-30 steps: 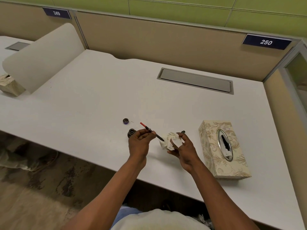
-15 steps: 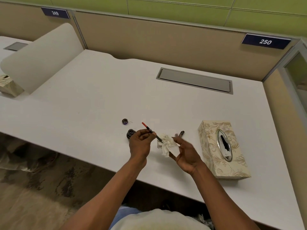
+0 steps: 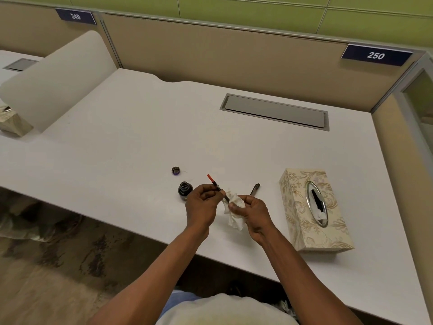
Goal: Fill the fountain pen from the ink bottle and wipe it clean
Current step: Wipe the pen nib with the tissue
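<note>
A white desk (image 3: 140,127) stands against beige partitions (image 3: 210,50), green wall (image 3: 234,8) above, mottled floor (image 3: 58,266) below.

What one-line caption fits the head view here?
Left hand holds the fountain pen while right hand wipes its tip with a tissue, beside the open ink bottle.
</note>
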`<state>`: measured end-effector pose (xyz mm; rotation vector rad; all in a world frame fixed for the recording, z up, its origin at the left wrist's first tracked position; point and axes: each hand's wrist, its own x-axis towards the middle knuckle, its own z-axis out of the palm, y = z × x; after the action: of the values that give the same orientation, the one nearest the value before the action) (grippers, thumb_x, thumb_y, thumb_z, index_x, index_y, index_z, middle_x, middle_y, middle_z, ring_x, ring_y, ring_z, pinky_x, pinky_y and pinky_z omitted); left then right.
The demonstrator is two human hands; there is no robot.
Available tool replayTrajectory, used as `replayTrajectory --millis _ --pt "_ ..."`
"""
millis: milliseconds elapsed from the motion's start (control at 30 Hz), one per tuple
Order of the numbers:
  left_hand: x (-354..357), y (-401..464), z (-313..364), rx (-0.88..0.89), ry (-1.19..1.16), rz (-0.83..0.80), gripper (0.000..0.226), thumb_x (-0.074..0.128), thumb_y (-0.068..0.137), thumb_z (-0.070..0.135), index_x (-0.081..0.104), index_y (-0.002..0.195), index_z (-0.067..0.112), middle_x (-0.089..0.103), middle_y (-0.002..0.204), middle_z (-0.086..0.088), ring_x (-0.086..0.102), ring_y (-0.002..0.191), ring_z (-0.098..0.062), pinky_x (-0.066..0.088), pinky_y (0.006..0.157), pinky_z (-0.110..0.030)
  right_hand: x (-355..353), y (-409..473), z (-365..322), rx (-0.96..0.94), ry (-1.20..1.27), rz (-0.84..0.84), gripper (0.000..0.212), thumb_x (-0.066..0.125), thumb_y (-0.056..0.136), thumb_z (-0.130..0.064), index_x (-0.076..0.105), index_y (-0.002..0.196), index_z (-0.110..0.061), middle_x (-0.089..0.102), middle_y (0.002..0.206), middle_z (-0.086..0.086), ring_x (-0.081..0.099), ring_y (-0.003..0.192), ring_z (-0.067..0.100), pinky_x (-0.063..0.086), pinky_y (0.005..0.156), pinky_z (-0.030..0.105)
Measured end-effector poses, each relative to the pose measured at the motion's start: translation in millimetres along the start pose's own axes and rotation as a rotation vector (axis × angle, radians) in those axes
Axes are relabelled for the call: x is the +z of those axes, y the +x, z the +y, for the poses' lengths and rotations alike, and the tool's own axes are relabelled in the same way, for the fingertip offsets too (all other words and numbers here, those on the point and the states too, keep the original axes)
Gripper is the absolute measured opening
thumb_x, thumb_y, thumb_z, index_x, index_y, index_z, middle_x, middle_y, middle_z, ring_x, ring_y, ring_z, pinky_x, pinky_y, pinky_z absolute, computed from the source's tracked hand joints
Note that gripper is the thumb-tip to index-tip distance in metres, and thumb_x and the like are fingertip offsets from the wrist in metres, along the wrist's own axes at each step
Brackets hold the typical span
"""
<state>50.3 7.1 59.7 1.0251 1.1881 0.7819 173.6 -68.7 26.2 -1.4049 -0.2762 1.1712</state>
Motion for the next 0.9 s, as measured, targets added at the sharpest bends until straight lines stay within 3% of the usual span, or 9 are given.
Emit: replayTrajectory --millis 300,400,567,733,900 --pt "-13 11 14 0.004 -0.095 0.02 0.02 0.08 0.078 0.001 0.071 0.095 0.009 0.077 0.088 -0.003 0.073 0.083 -0.01 0.051 0.079 -0.02 -5 -2 6 0.009 0.049 0.092 0.025 0.079 0.08 0.002 0.068 0.102 -0.001 0.075 0.093 0.008 0.071 0.082 0.019 0.057 0.066 0.023" --pt "-17 9 20 -0.078 -0.119 -0.061 0.019 0.077 0.081 0.002 0.072 0.099 0.008 0.077 0.086 0.001 0.072 0.079 -0.007 0.047 0.077 -0.023 -5 -5 6 0.025 0.108 0.098 0.024 0.078 0.082 -0.002 0.065 0.101 -0.009 0.076 0.091 0.006 0.071 0.077 0.016 0.056 0.065 0.027" --pt "-19 4 15 -0.215 -0.105 -0.167 0.014 0.076 0.084 0.011 0.075 0.098 0.012 0.077 0.092 -0.001 0.071 0.093 -0.016 0.047 0.088 -0.03 -1 -6 3 0.019 0.122 0.066 0.019 0.076 0.087 -0.012 0.064 0.101 -0.01 0.075 0.092 0.009 0.072 0.071 0.015 0.052 0.066 0.031" --pt "-19 3 14 -0.27 -0.101 -0.186 0.013 0.078 0.084 0.018 0.075 0.096 0.013 0.076 0.09 -0.001 0.07 0.095 -0.018 0.047 0.098 -0.037 2 -7 -1 0.026 0.103 0.079 0.017 0.075 0.088 -0.022 0.068 0.1 -0.013 0.078 0.086 -0.001 0.072 0.072 0.011 0.051 0.062 0.026" --pt "-23 3 11 -0.363 -0.133 -0.226 0.011 0.075 0.086 0.022 0.074 0.094 0.014 0.073 0.095 -0.001 0.064 0.101 -0.017 0.046 0.099 -0.037 5 -10 2 0.039 0.071 0.069 0.022 0.073 0.089 -0.023 0.072 0.105 -0.008 0.075 0.085 0.002 0.068 0.072 0.013 0.052 0.06 0.025"
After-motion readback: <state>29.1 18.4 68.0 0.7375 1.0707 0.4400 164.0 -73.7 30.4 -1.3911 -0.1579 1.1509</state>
